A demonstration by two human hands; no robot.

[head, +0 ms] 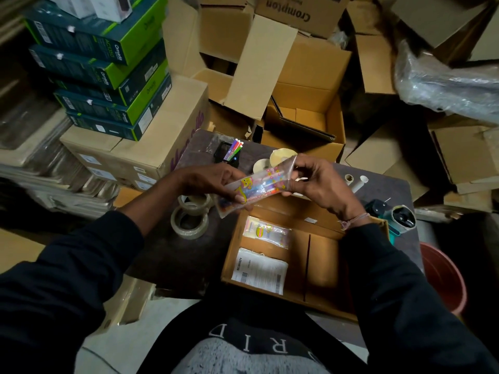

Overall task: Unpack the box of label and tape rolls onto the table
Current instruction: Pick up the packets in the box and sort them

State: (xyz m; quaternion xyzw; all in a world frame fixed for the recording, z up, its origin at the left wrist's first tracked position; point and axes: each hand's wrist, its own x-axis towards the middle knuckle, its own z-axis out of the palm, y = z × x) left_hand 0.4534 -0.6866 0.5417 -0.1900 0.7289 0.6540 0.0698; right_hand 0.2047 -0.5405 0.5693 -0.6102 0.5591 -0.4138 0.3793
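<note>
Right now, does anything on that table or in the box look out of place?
Yes: the task names label and tape rolls, yet both hands hold a clear cartoon-printed packet of coloured pens. A like packet lies in the box. Tape rolls sit on the table.

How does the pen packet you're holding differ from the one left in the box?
The held packet is up above the table, gripped at its ends by the left hand and right hand; the boxed packet lies flat on the floor of the open box, untouched. The held one is tilted, its right end higher; the boxed one lies beside a shipping paper. Both are clear, colourfully printed plastic packets.
</note>
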